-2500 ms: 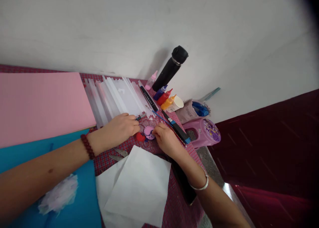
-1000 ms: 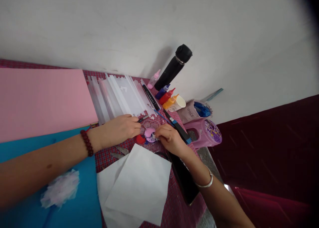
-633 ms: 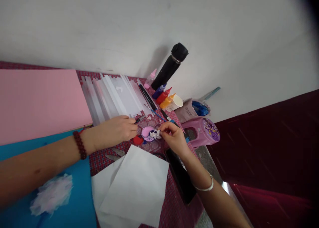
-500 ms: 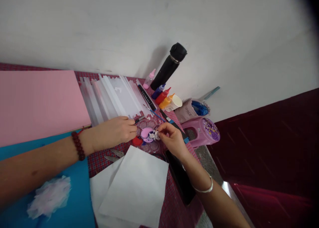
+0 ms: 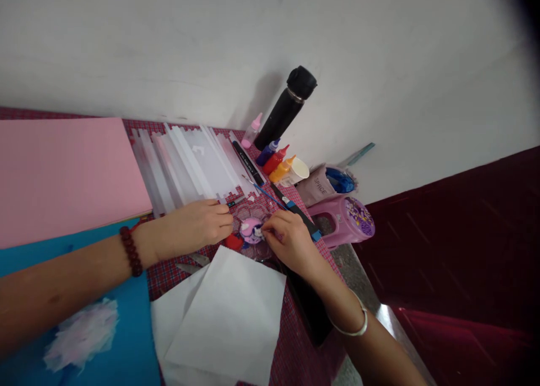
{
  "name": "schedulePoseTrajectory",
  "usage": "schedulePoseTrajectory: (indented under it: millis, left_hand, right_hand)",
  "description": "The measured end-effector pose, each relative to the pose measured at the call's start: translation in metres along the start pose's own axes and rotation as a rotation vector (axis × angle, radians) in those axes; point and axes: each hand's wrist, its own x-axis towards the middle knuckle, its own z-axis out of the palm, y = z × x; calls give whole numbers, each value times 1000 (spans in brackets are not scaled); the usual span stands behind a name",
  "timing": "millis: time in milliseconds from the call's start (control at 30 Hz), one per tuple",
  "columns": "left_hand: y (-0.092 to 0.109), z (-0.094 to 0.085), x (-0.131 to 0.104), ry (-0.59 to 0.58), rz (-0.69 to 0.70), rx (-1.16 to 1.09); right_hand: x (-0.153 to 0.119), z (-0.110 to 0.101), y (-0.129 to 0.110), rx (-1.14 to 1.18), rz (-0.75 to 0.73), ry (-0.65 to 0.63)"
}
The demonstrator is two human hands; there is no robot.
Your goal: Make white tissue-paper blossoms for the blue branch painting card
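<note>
My right hand (image 5: 291,239) pinches a small crumpled wad of white paper (image 5: 258,231). The wad touches lilac and dark purple paint in a clear flower-shaped palette (image 5: 248,210); red paint shows at the palette's left. My left hand (image 5: 206,223) is closed at the palette's left edge, and its fingertips hide whatever they grip. Just beyond its fingers lies a thin dark-handled tool (image 5: 235,201). White paper sheets (image 5: 228,313) lie in front of the palette. A blue sheet (image 5: 126,324) under my left forearm carries a pale pink-white textured patch (image 5: 82,332).
A black flask (image 5: 280,113) stands by the wall, near paint bottles (image 5: 275,160) and a paper cup (image 5: 298,171). White strips (image 5: 185,161) and pink paper (image 5: 67,178) lie left. A dark phone-like slab (image 5: 310,307) lies under my right wrist; a pink stool (image 5: 337,225) stands beyond.
My right hand has moved slightly left and down, bringing the paper wad further into the purple paint; less of the wad shows. My left hand stays almost in place.
</note>
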Motion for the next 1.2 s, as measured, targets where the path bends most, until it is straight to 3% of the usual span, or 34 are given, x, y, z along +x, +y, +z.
schedulePoseTrajectory:
  millis: [167,300,533,767,967,1200]
  left_hand:
    - [0,0,0,-4,2,2]
    - [1,0,0,-3,-3,14]
    - [1,2,-1,0,-2,62]
    - [1,3,0,36,-3,48]
    - [2,1,-1,11,-14,41]
    - [2,2,-2,-27,-24,34]
  right_hand:
    - [2,-1,-1,-67,10,-79]
    - [8,-2,-7,-37,9,-41]
    - [25,2,-21,-111,-124,-101]
    - [31,1,-20,-225,-269,-187]
    - [31,6,-15,-195,-199,-157]
    - [29,2,-5,75,-22,-89]
